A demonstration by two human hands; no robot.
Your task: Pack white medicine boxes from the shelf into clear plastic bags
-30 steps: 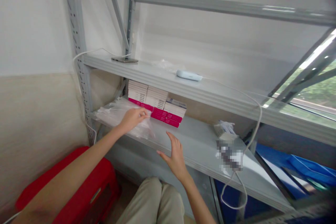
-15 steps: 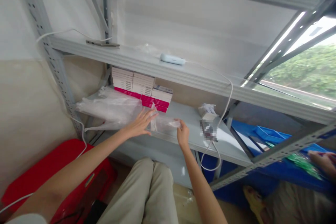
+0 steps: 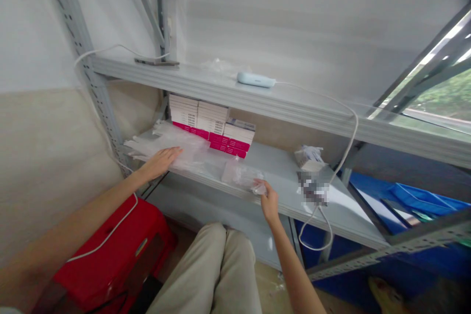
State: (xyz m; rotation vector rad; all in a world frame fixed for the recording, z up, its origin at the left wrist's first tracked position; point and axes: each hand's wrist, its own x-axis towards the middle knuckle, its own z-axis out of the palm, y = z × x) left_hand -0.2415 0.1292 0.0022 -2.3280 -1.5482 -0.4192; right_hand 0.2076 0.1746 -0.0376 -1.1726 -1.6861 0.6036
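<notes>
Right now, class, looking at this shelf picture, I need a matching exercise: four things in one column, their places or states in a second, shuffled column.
Things:
1. left hand
2. right hand
3. pale blue device
4. pink and white boxes

Places or states:
A. lying on the upper shelf, cable attached
B. stacked at the back of the lower shelf
C. resting flat on the pile of clear bags
D. pinching one clear bag at the shelf edge

Pairs: 1-C, 2-D, 3-A, 4-B

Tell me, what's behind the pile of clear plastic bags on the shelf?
Behind the pile of clear plastic bags, stacked white and pink boxes stand against the back. The left hand rests on the bags. What lies beneath them is covered.
</notes>
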